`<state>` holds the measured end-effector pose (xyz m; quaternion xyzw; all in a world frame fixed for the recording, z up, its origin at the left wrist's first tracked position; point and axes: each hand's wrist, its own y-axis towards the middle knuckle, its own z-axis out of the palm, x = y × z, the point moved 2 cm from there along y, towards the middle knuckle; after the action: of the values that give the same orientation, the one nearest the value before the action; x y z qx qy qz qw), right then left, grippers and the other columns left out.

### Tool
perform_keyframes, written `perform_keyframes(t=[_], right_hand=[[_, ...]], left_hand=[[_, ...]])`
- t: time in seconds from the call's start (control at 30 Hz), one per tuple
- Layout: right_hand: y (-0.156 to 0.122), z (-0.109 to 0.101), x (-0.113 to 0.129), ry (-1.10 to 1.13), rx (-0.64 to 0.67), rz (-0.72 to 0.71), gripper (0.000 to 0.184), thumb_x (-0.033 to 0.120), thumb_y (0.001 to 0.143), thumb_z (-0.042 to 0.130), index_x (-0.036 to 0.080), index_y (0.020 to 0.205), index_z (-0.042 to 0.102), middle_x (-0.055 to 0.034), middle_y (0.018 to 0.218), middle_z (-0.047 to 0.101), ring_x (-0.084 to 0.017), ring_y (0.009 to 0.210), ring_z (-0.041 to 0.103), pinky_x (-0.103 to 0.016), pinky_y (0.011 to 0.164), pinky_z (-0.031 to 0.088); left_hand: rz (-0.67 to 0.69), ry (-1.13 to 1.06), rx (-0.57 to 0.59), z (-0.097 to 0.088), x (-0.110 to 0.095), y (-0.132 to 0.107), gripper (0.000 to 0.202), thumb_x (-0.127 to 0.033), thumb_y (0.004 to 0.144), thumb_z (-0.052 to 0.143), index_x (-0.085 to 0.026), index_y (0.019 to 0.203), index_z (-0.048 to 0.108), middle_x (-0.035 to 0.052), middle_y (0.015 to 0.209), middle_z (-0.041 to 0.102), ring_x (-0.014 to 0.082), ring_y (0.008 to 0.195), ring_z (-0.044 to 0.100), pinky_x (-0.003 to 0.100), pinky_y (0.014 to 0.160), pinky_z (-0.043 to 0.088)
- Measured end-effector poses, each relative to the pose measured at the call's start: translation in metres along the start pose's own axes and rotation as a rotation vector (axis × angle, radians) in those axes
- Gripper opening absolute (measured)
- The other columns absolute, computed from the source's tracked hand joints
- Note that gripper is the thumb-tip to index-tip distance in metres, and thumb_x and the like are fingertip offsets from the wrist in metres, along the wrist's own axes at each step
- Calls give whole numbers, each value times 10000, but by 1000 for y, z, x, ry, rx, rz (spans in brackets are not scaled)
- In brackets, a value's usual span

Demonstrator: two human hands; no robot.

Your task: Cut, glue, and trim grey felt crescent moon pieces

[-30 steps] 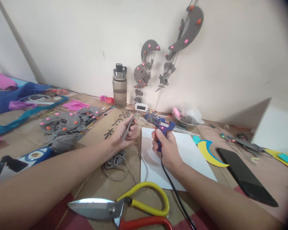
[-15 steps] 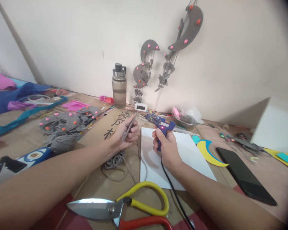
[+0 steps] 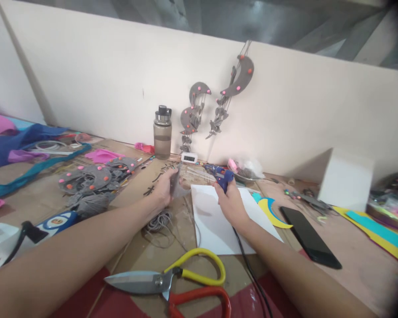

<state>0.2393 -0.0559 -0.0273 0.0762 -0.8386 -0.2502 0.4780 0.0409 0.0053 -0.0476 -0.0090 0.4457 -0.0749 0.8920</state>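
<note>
My left hand (image 3: 166, 187) is closed on a thin grey felt piece (image 3: 175, 182), held on edge above the cardboard; its far fingers are mostly hidden and blurred. To the right, my right hand (image 3: 232, 203) grips the handle of a blue hot glue gun (image 3: 221, 176) over a white sheet of paper (image 3: 207, 225). The glue gun's nozzle points left and away from me, apart from the felt. Its black cord (image 3: 247, 260) runs down toward me. A coil of grey cord (image 3: 159, 222) lies below my left hand. Scissors (image 3: 159, 280) with yellow and red handles rest nearest me.
A water bottle (image 3: 162, 137) and small white clock (image 3: 189, 157) stand by the wall. Grey crescent felt hangings (image 3: 242, 79) hang there. At right lie a yellow-and-blue crescent (image 3: 270, 214) and a black phone (image 3: 310, 236). Grey felt pieces with pompoms (image 3: 86, 179) lie left.
The view has tipped upward, showing more above the wall. The felt piece in my left hand has turned, and the glue gun has moved slightly farther from me.
</note>
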Motion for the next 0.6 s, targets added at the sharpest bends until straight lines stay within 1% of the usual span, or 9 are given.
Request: perform_keyframes(t=[0.03, 0.1, 0.2, 0.27, 0.33, 0.4, 0.47, 0.53, 0.6], right_hand=[[0, -6, 1, -102, 14, -36, 325, 348, 879, 474, 186, 1161, 487, -108, 1003, 655, -244, 844, 631, -391, 745, 516], [-2, -18, 3, -286, 63, -85, 332, 266, 876, 443, 170, 1193, 469, -131, 1054, 638, -271, 943, 615, -438, 850, 492], [-9, -32, 6, -526, 118, -231, 368, 174, 867, 420, 136, 1232, 452, -166, 1136, 583, -285, 1048, 554, -457, 943, 449], [-14, -37, 6, -684, 154, -299, 375, 127, 866, 411, 113, 1238, 466, -188, 1187, 548, -292, 1111, 501, -454, 991, 411], [-20, -39, 4, -791, 226, -268, 368, 99, 865, 423, 109, 1225, 496, -193, 1214, 536, -296, 1141, 469, -453, 1013, 380], [-24, -40, 0, -809, 311, -149, 337, 108, 861, 479, 129, 1193, 539, -179, 1206, 554, -297, 1144, 463, -458, 1018, 360], [-25, -43, -2, -779, 354, -32, 294, 146, 835, 572, 149, 1128, 590, -161, 1152, 589, -303, 1122, 482, -477, 1005, 358], [-22, -47, 0, -738, 338, 19, 284, 171, 774, 662, 159, 1056, 627, -147, 1103, 613, -307, 1096, 508, -483, 984, 369], [-17, -50, 9, -681, 282, 6, 288, 176, 757, 671, 165, 1042, 633, -139, 1127, 612, -290, 1098, 521, -458, 974, 380]], left_hand=[[7, -4, 5, -1, 0, 1, 230, -309, 774, 558, -182, 597, 483, -14, 470, 506, 106, 370, 442, 228, 376, 354], [32, 3, 6, -3, 1, 4, 184, -280, 737, 559, -178, 596, 498, -10, 484, 526, 104, 384, 449, 221, 382, 355], [71, 41, -4, -5, 3, 8, 160, -275, 690, 603, -169, 601, 523, -10, 499, 548, 102, 403, 465, 214, 387, 353], [117, 57, 28, -5, 4, 9, 176, -276, 645, 681, -165, 631, 544, -21, 516, 559, 97, 423, 478, 204, 401, 358], [134, 66, 46, -4, 3, 8, 238, -292, 601, 757, -159, 653, 567, -29, 523, 558, 93, 437, 483, 199, 410, 359], [145, 63, 59, -1, -1, 6, 272, -311, 585, 796, -152, 660, 589, -30, 528, 561, 91, 447, 483, 201, 417, 357], [160, 49, 71, 4, -8, 2, 261, -311, 592, 806, -151, 686, 622, -23, 552, 582, 98, 466, 497, 215, 436, 372], [198, 39, 95, 12, -16, -3, 240, -296, 612, 803, -154, 752, 670, -4, 631, 640, 114, 526, 542, 235, 494, 419], [248, 45, 135, 21, -23, -9, 255, -289, 628, 805, -160, 827, 710, 24, 760, 699, 133, 629, 594, 250, 587, 462]])
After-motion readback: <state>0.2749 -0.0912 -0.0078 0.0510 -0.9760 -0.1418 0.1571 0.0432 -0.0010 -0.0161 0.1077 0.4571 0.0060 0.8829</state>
